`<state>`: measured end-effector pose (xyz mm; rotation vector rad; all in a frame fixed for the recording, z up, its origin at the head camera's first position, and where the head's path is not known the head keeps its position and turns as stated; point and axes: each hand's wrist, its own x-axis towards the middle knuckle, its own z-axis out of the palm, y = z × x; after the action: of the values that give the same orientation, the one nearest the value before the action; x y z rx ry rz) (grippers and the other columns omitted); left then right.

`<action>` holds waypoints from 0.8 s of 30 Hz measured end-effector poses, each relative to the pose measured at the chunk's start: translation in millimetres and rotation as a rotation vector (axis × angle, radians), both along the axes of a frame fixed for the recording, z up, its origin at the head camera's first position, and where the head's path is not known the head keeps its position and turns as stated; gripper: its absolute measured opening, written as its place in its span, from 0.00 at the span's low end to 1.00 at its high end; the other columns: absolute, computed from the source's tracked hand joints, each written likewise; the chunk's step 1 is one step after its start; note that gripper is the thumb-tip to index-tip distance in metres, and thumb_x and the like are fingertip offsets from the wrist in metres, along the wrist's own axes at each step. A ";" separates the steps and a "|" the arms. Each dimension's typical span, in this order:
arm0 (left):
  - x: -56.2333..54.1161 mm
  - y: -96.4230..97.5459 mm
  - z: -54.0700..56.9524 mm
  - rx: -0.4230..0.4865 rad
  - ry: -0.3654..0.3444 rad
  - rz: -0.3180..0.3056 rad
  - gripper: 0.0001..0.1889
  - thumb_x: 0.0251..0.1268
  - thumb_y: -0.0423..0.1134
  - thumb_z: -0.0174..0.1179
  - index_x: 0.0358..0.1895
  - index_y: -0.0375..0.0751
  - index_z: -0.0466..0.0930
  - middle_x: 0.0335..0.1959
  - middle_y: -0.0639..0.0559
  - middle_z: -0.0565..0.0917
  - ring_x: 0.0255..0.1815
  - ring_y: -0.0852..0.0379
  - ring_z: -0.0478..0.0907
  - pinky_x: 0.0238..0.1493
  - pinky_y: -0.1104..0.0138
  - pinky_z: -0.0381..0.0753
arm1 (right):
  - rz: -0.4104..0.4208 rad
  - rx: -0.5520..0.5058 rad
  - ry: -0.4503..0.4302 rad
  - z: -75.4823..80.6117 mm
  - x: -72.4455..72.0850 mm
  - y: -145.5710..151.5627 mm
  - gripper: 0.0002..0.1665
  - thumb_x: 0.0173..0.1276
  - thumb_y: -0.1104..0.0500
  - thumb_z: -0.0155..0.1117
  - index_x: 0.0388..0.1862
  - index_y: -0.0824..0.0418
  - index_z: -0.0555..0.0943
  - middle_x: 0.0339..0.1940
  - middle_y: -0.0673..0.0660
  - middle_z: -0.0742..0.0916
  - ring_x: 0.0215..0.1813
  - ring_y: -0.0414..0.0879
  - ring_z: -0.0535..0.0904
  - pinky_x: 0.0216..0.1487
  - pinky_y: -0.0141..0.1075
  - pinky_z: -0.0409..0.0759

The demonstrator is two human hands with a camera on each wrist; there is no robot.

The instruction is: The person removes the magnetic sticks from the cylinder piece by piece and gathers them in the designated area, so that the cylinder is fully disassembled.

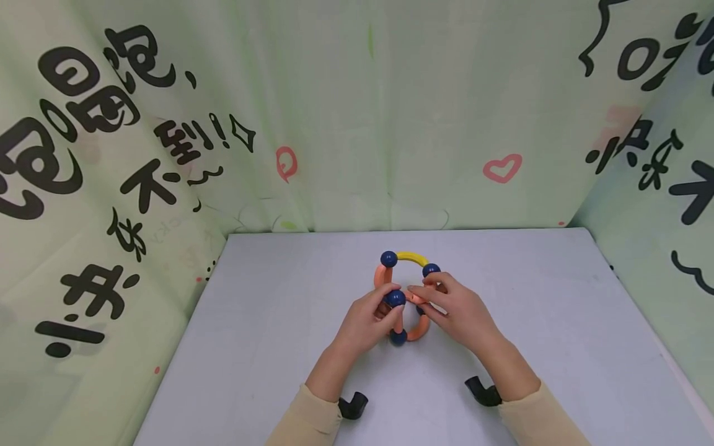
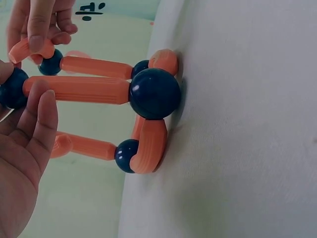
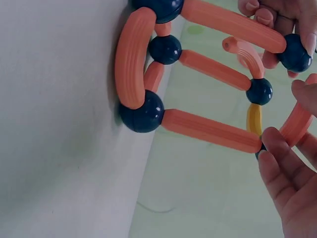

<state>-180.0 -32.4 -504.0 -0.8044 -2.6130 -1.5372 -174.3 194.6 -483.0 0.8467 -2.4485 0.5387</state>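
On the table stands a frame of magnetic sticks and dark blue balls, with straight orange rods (image 3: pixel 213 131) upright on a base of curved orange rods (image 3: pixel 134 59). My left hand (image 1: pixel 359 325) holds the front upper blue ball (image 1: pixel 395 298) between thumb and fingers. At the frame's right side, my right hand (image 1: pixel 463 310) pinches a curved orange rod (image 3: pixel 298 124), its fingers beside the right upper ball (image 1: pixel 431 270). A yellow curved rod (image 1: pixel 411 256) joins that ball to the rear upper ball (image 1: pixel 388 259). Another curved orange rod (image 3: pixel 250 55) extends from the rear ball.
The white tabletop (image 1: pixel 268 322) lies under the frame. Pale green curtains (image 1: pixel 346 124) with black writing hang behind and at both sides. Black wrist-mounted pieces (image 1: pixel 354 406) stick out beside the beige sleeves (image 1: pixel 312 418).
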 end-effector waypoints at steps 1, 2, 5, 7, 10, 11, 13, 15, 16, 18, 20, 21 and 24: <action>0.0 -0.1 -0.1 0.001 0.000 -0.001 0.20 0.72 0.47 0.59 0.64 0.52 0.73 0.37 0.55 0.81 0.32 0.66 0.75 0.34 0.75 0.81 | 0.011 0.008 0.021 -0.3 -0.6 0.9 0.21 0.62 0.51 0.73 0.55 0.43 0.84 0.46 0.57 0.82 0.37 0.46 0.79 0.34 0.36 0.82; 0.0 -0.2 -0.4 0.001 0.001 -0.002 0.20 0.72 0.47 0.59 0.64 0.52 0.73 0.38 0.55 0.81 0.32 0.66 0.76 0.34 0.75 0.81 | 0.023 0.011 0.041 -0.6 -1.3 1.5 0.18 0.67 0.47 0.67 0.56 0.43 0.84 0.46 0.57 0.83 0.38 0.47 0.79 0.37 0.38 0.82; 0.0 -0.6 -0.8 0.003 0.003 -0.005 0.20 0.72 0.47 0.59 0.64 0.53 0.73 0.38 0.54 0.81 0.33 0.65 0.76 0.34 0.74 0.81 | 0.030 0.032 0.100 -0.6 -2.4 2.6 0.24 0.74 0.37 0.46 0.56 0.41 0.84 0.46 0.57 0.85 0.45 0.52 0.79 0.44 0.44 0.79; 0.2 -0.9 -0.6 0.003 0.004 -0.006 0.20 0.72 0.47 0.59 0.64 0.53 0.73 0.39 0.54 0.82 0.33 0.65 0.76 0.35 0.74 0.81 | 0.028 0.036 0.134 -0.8 -2.9 2.4 0.28 0.75 0.36 0.39 0.56 0.41 0.84 0.46 0.57 0.86 0.48 0.54 0.78 0.47 0.48 0.77; 0.1 -1.2 -0.5 0.001 0.008 -0.011 0.21 0.72 0.47 0.59 0.65 0.50 0.73 0.39 0.54 0.82 0.33 0.64 0.77 0.35 0.74 0.81 | 0.022 0.030 0.142 -0.1 -2.3 1.8 0.29 0.75 0.35 0.39 0.55 0.42 0.85 0.46 0.56 0.86 0.50 0.55 0.76 0.50 0.50 0.76; 0.0 -1.4 -0.4 0.000 0.009 -0.013 0.21 0.72 0.47 0.59 0.65 0.50 0.73 0.39 0.54 0.82 0.33 0.65 0.77 0.36 0.74 0.81 | 0.024 0.023 0.142 -0.3 -2.5 1.7 0.29 0.75 0.35 0.39 0.54 0.43 0.85 0.46 0.56 0.86 0.50 0.55 0.76 0.50 0.51 0.75; -0.2 -1.5 -1.0 -0.002 0.013 -0.016 0.21 0.72 0.47 0.59 0.65 0.48 0.73 0.39 0.54 0.82 0.33 0.65 0.76 0.36 0.75 0.81 | 0.025 0.019 0.139 -0.3 -2.3 1.6 0.30 0.75 0.35 0.39 0.54 0.44 0.85 0.46 0.56 0.86 0.51 0.55 0.76 0.51 0.50 0.75; -0.5 -1.5 -1.4 -0.006 0.017 -0.017 0.21 0.72 0.47 0.59 0.65 0.48 0.72 0.39 0.54 0.82 0.33 0.66 0.76 0.36 0.75 0.81 | 0.025 0.020 0.139 0.2 -2.0 1.7 0.30 0.76 0.35 0.39 0.54 0.44 0.85 0.46 0.56 0.86 0.51 0.55 0.76 0.50 0.50 0.74; -0.6 -1.4 -1.7 -0.008 0.020 -0.017 0.22 0.72 0.47 0.59 0.65 0.48 0.72 0.39 0.54 0.82 0.33 0.66 0.76 0.36 0.75 0.81 | 0.026 0.019 0.141 0.1 -2.0 1.9 0.29 0.76 0.35 0.39 0.54 0.44 0.85 0.46 0.56 0.86 0.51 0.55 0.76 0.50 0.50 0.74; -0.9 -1.2 -2.3 -0.010 0.025 -0.017 0.22 0.72 0.47 0.59 0.65 0.48 0.72 0.40 0.54 0.82 0.34 0.66 0.76 0.36 0.75 0.81 | 0.026 0.023 0.145 0.2 -1.8 2.2 0.26 0.76 0.36 0.43 0.54 0.44 0.85 0.46 0.55 0.86 0.51 0.54 0.76 0.49 0.50 0.74; -0.9 -1.3 -2.8 -0.012 0.031 -0.015 0.22 0.71 0.47 0.60 0.65 0.48 0.72 0.40 0.54 0.82 0.34 0.66 0.76 0.36 0.75 0.81 | 0.027 0.019 0.145 0.2 -1.8 2.2 0.18 0.74 0.41 0.56 0.54 0.44 0.85 0.45 0.55 0.87 0.50 0.54 0.76 0.48 0.49 0.73; -0.9 -1.4 -3.0 -0.011 0.035 -0.016 0.22 0.71 0.46 0.60 0.65 0.47 0.72 0.40 0.54 0.82 0.34 0.66 0.76 0.36 0.75 0.81 | 0.027 0.016 0.144 0.1 -1.8 1.9 0.16 0.71 0.44 0.63 0.54 0.45 0.85 0.45 0.55 0.87 0.50 0.54 0.76 0.47 0.49 0.72; -0.6 -1.6 -2.7 -0.010 0.040 -0.016 0.22 0.71 0.46 0.61 0.65 0.49 0.72 0.40 0.54 0.82 0.34 0.66 0.76 0.36 0.75 0.81 | 0.024 0.008 0.138 -0.5 -2.2 1.2 0.23 0.55 0.54 0.78 0.52 0.48 0.86 0.45 0.53 0.87 0.49 0.53 0.75 0.46 0.48 0.71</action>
<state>-180.7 -34.0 -506.7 -0.8496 -2.5945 -1.4964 -176.5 195.8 -483.5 0.8874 -2.3189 0.4635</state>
